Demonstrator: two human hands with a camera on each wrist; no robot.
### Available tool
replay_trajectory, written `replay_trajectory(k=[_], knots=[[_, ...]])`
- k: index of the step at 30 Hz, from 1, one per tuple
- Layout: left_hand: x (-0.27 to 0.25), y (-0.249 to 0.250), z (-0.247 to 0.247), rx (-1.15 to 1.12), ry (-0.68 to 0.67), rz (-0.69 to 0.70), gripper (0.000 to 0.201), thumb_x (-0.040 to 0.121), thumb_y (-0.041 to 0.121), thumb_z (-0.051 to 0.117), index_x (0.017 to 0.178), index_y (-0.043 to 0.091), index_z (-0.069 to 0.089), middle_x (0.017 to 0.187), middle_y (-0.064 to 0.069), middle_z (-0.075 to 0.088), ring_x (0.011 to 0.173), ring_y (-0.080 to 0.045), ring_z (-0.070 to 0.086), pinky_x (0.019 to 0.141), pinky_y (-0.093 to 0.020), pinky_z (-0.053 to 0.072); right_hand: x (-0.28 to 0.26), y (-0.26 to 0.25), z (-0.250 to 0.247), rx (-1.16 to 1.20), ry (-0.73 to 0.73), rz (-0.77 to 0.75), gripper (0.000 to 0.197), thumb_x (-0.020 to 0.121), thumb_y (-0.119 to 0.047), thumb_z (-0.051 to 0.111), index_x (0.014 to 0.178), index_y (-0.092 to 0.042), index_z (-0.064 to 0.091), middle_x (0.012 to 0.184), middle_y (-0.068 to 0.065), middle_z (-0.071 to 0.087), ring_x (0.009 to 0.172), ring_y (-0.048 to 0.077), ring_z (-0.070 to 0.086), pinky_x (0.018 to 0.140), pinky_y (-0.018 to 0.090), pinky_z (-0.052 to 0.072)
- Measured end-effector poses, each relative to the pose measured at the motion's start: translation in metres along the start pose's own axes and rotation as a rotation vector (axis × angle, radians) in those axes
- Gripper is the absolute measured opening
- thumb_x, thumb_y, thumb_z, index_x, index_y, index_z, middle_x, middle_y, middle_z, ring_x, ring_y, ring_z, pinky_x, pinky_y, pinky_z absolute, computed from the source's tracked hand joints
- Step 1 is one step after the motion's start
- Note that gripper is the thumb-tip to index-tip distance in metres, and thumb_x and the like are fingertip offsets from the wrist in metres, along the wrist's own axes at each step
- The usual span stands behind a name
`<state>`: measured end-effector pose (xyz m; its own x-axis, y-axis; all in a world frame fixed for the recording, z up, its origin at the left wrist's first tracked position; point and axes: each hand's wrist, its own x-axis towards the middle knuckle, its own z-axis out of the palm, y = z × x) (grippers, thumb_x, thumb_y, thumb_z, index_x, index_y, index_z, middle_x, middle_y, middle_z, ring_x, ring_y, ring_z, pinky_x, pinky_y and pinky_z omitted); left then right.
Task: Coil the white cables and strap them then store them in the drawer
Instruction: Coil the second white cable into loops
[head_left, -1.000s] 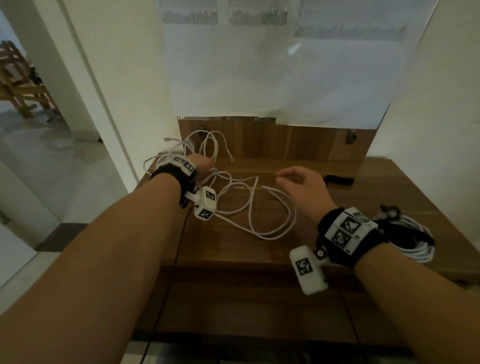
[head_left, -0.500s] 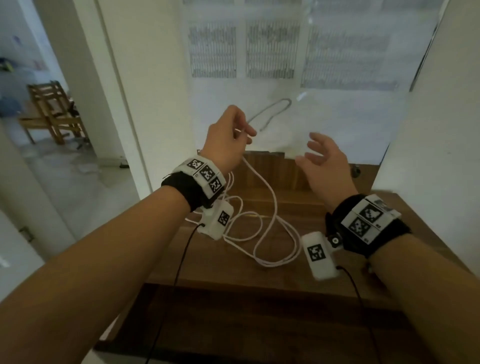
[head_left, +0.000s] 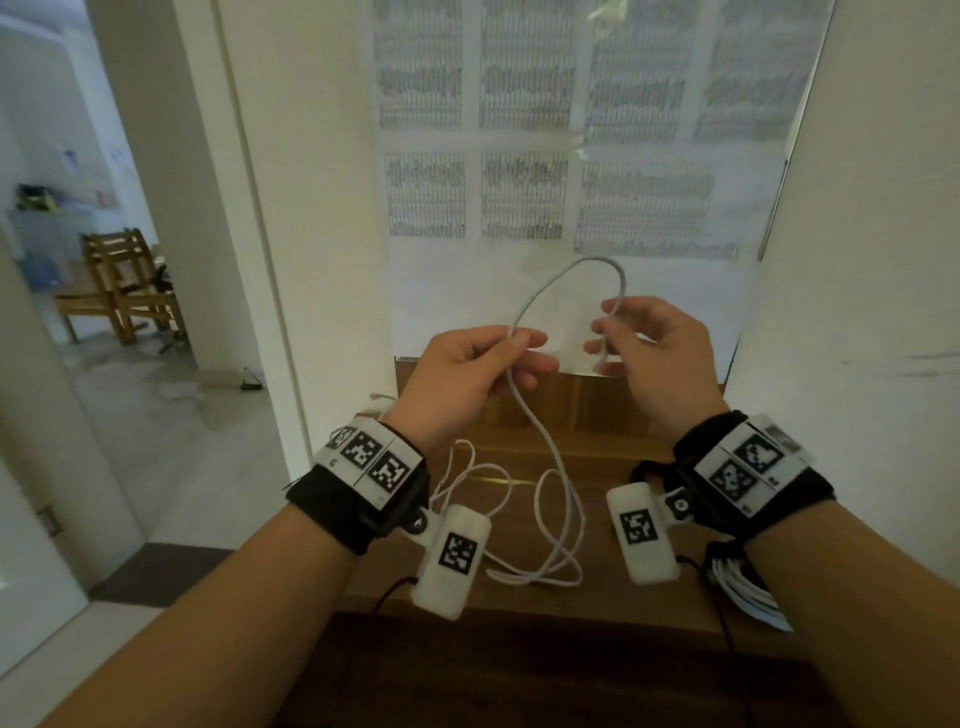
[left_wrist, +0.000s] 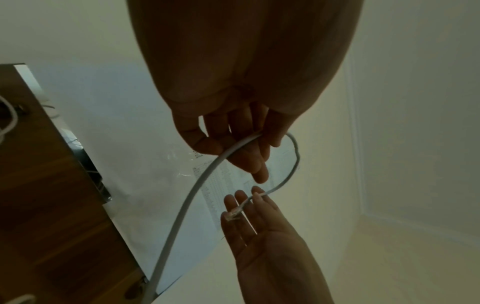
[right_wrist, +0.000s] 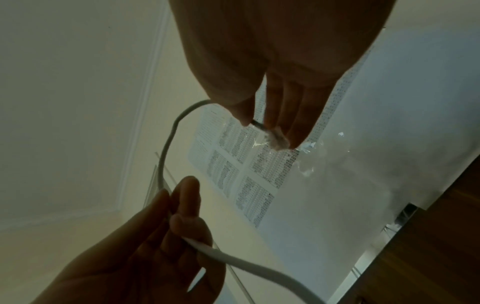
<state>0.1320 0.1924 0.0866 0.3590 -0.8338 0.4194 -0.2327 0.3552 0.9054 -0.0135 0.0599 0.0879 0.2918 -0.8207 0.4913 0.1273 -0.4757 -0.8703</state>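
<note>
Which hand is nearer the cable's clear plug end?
Right. The right hand pinches the cable just behind the plug; the left hand grips farther along the loop.

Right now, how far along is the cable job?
Done: one strapped white bundle lies at the desk's right edge. In hand: left hand pinches the white cable, right hand pinches its plug end; first loop only. Left: coil the slack on the desk, strap, then store. No drawer in view.

White walls (head_left: 322, 156), a wooden chair (head_left: 130, 280) through the doorway, dim daylight.
</note>
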Motion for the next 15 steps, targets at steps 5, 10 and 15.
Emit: replay_trajectory(k=[5,10,15], knots=[[-0.004,0.012,0.015,0.099,0.028,0.229,0.016,0.093,0.012,0.066,0.106,0.012,0.075,0.099,-0.003,0.078,0.095,-0.016,0.073,0.088,-0.029,0.057,-0.018,-0.023,0.001,0.270,-0.215,0.204,0.031,0.093,-0.002,0.065,0.118,-0.012,0.050,0.088,0.017,0.077,0.070,0.030,0.075,0.062,0.035,0.062],[-0.002,0.006,0.027,0.201,0.028,0.394,0.019,0.092,0.012,0.068,0.107,0.018,0.075,0.122,0.005,0.068,0.112,-0.006,0.064,0.093,-0.025,0.052,-0.024,-0.031,0.006,0.366,-0.329,0.367,0.029,0.094,-0.010,0.065,0.122,-0.011,0.058,0.089,0.014,0.073,0.065,0.020,0.073,0.058,0.033,0.061],[-0.004,-0.006,0.027,0.431,-0.105,0.583,0.034,0.099,0.027,0.052,0.128,0.014,0.064,0.135,0.000,0.062,0.136,-0.011,0.047,0.113,-0.031,0.037,-0.024,-0.029,0.001,0.374,-0.519,0.443,0.023,0.102,-0.014,0.047,0.108,-0.009,0.069,0.090,0.010,0.073,0.075,0.018,0.071,0.064,0.029,0.059]])
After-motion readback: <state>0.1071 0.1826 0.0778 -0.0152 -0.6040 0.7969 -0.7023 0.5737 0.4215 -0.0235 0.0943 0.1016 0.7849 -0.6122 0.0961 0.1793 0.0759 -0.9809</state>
